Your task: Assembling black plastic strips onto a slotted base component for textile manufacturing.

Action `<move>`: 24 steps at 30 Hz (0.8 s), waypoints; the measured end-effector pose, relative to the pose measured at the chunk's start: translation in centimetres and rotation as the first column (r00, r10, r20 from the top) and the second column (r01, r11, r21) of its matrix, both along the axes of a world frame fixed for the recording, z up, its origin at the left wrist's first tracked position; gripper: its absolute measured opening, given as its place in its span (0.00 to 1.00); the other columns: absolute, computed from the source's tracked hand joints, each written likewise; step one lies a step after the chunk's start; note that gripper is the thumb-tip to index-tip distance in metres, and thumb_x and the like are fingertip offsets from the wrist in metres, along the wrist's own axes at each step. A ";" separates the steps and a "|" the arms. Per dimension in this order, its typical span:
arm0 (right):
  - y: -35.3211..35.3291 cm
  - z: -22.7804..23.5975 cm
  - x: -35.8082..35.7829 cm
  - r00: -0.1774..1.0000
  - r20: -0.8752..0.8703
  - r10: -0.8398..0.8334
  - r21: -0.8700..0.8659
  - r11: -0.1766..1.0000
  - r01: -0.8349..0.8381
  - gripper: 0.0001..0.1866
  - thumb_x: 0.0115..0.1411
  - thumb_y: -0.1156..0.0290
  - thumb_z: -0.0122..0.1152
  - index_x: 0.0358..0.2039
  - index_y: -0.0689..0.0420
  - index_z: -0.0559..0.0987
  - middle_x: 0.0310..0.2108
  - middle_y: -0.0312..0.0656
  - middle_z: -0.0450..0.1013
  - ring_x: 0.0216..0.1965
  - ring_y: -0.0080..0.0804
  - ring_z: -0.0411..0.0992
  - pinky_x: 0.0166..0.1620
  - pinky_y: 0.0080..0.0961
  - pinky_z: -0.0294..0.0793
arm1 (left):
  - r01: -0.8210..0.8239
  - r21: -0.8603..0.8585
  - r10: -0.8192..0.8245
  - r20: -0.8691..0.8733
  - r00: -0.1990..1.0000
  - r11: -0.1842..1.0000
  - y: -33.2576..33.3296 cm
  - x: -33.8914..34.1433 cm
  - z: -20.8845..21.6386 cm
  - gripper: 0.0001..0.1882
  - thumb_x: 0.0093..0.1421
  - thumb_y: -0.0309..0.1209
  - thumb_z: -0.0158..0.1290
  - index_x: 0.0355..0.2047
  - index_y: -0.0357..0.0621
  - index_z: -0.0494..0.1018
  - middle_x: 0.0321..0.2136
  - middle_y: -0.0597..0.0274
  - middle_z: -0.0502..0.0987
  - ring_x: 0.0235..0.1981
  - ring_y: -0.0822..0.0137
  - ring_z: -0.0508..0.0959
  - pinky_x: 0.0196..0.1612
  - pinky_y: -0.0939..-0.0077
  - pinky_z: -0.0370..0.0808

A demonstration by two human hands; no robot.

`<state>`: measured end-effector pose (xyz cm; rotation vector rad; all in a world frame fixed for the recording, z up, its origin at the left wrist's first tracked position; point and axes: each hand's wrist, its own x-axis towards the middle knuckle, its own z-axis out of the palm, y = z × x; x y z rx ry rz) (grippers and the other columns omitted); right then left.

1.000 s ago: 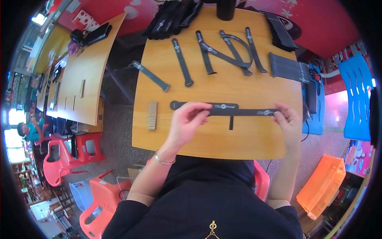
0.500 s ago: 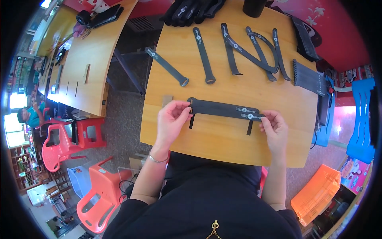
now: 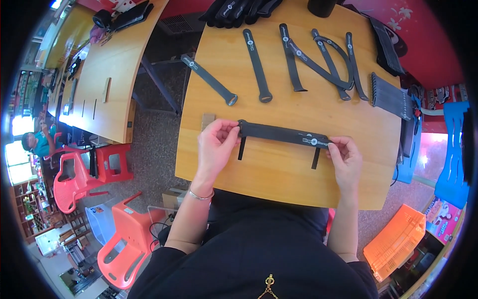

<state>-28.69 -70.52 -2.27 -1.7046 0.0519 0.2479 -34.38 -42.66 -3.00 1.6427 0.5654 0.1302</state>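
Two black storage straps (image 3: 279,133) with pale printing are stretched level above the near part of the table, one almost covering the other. My left hand (image 3: 215,144) pinches their left end, where there is a rounded loop. At the right end, my right hand (image 3: 345,157) grips them between thumb and fingers. Two thin black strips show below the straps, a left strip (image 3: 241,149) and a right strip (image 3: 315,158); their upper parts are hidden. Farther back lie more straps, among them a slanted strap (image 3: 211,81), an upright strap (image 3: 257,67) and a curved strap (image 3: 318,70).
A stack of black straps (image 3: 391,95) lies at the table's right edge, and a black bundle (image 3: 239,12) at the back. A small brown piece (image 3: 208,119) lies beside my left hand. Red chairs (image 3: 127,244) stand left, an orange crate (image 3: 396,243) right.
The two held straps have come together: the rear one, plainly visible before, is now nearly covered by the front one. Both hands keep their pinch, the right one shifting slightly right.
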 end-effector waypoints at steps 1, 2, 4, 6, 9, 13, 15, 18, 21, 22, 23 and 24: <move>0.0 -0.1 0.0 1.000 -0.002 0.000 0.001 1.000 0.000 0.06 0.57 0.82 0.56 0.36 0.63 0.74 0.29 0.33 0.72 0.29 0.15 0.69 0.34 0.12 0.71 | -0.004 0.014 0.004 -0.008 1.000 1.000 0.0 0.0 0.0 0.04 0.56 0.20 0.52 0.33 0.32 0.73 0.24 0.64 0.76 0.23 0.79 0.76 0.28 0.87 0.75; 0.1 -0.2 0.0 1.000 0.006 0.005 0.000 1.000 -0.005 0.06 0.57 0.82 0.56 0.36 0.63 0.74 0.29 0.33 0.72 0.29 0.15 0.69 0.34 0.12 0.71 | -0.007 0.028 0.008 -0.017 1.000 1.000 0.0 0.1 0.0 0.04 0.56 0.20 0.52 0.33 0.32 0.73 0.24 0.64 0.76 0.23 0.79 0.75 0.27 0.87 0.75; 0.1 -0.3 0.1 1.000 0.011 0.012 -0.001 1.000 -0.012 0.06 0.57 0.82 0.56 0.36 0.63 0.74 0.29 0.33 0.72 0.29 0.15 0.69 0.34 0.12 0.71 | -0.003 0.045 0.004 -0.016 1.000 0.999 0.2 0.1 -0.2 0.04 0.56 0.20 0.52 0.32 0.32 0.73 0.24 0.64 0.76 0.22 0.79 0.75 0.27 0.87 0.74; 0.1 -0.4 0.1 1.000 0.000 0.015 0.027 1.000 -0.015 0.06 0.57 0.82 0.56 0.36 0.63 0.74 0.29 0.33 0.72 0.29 0.15 0.69 0.34 0.11 0.71 | 0.001 0.062 0.000 -0.011 1.000 0.998 0.2 0.2 -0.2 0.04 0.56 0.19 0.52 0.32 0.32 0.73 0.24 0.64 0.76 0.22 0.79 0.75 0.26 0.87 0.74; 0.0 -0.3 0.1 1.000 0.011 0.017 0.023 1.000 -0.017 0.06 0.56 0.82 0.56 0.36 0.63 0.74 0.29 0.33 0.72 0.29 0.15 0.69 0.34 0.11 0.71 | 0.010 0.069 -0.009 -0.013 1.000 0.998 0.2 0.3 0.0 0.03 0.56 0.19 0.52 0.32 0.32 0.73 0.23 0.63 0.76 0.21 0.78 0.75 0.24 0.87 0.73; 0.1 -0.5 0.2 1.000 -0.001 0.017 0.015 1.000 -0.017 0.06 0.56 0.82 0.57 0.36 0.63 0.74 0.29 0.33 0.72 0.29 0.15 0.69 0.34 0.11 0.71 | 0.004 0.075 -0.002 -0.020 1.000 0.997 0.1 0.5 0.1 0.03 0.56 0.20 0.52 0.32 0.32 0.72 0.23 0.63 0.76 0.20 0.78 0.75 0.23 0.87 0.72; 0.1 -0.7 0.2 1.000 0.004 0.004 0.030 1.000 -0.005 0.06 0.56 0.82 0.57 0.36 0.63 0.74 0.29 0.33 0.72 0.29 0.15 0.69 0.34 0.12 0.71 | 0.004 0.077 -0.002 -0.025 1.000 0.997 0.1 0.5 0.1 0.03 0.56 0.20 0.52 0.31 0.32 0.72 0.23 0.63 0.76 0.20 0.79 0.75 0.23 0.87 0.72; 0.0 -0.8 0.1 1.000 -0.002 0.006 0.029 1.000 -0.006 0.06 0.56 0.81 0.57 0.35 0.62 0.74 0.29 0.33 0.72 0.29 0.15 0.69 0.34 0.12 0.71 | 0.008 0.087 -0.005 -0.028 1.000 0.996 0.1 0.5 0.1 0.03 0.56 0.20 0.52 0.31 0.33 0.72 0.22 0.64 0.76 0.20 0.79 0.75 0.23 0.87 0.72; 0.0 -0.8 0.1 1.000 0.000 0.009 0.032 0.999 -0.009 0.06 0.56 0.81 0.57 0.35 0.62 0.74 0.29 0.33 0.72 0.29 0.15 0.69 0.34 0.12 0.71 | 0.015 0.089 -0.013 -0.022 1.000 0.996 0.1 0.4 -0.1 0.03 0.56 0.20 0.52 0.31 0.33 0.72 0.22 0.64 0.76 0.20 0.79 0.75 0.23 0.87 0.72; 0.0 -0.8 0.1 1.000 0.000 0.009 0.033 0.999 -0.009 0.06 0.56 0.81 0.57 0.35 0.62 0.74 0.29 0.33 0.72 0.29 0.15 0.69 0.34 0.12 0.71 | 0.011 0.082 -0.010 -0.016 1.000 0.997 0.1 0.3 -0.2 0.03 0.56 0.20 0.52 0.31 0.33 0.72 0.22 0.64 0.76 0.20 0.79 0.75 0.23 0.87 0.72; 0.1 -0.7 0.1 1.000 -0.003 0.009 0.022 1.000 -0.009 0.06 0.56 0.81 0.57 0.35 0.62 0.74 0.29 0.33 0.72 0.29 0.15 0.69 0.34 0.12 0.71 | 0.007 0.074 -0.006 -0.011 1.000 0.997 0.1 0.3 -0.2 0.03 0.56 0.20 0.52 0.31 0.33 0.72 0.22 0.64 0.76 0.20 0.79 0.75 0.23 0.87 0.72; 0.1 -0.6 0.1 1.000 -0.006 0.008 0.011 1.000 -0.007 0.06 0.56 0.81 0.57 0.35 0.62 0.74 0.29 0.33 0.72 0.29 0.15 0.69 0.34 0.12 0.71 | 0.008 0.074 -0.007 -0.011 1.000 0.997 0.1 0.3 -0.2 0.03 0.56 0.20 0.52 0.31 0.33 0.72 0.22 0.64 0.76 0.20 0.79 0.75 0.23 0.87 0.72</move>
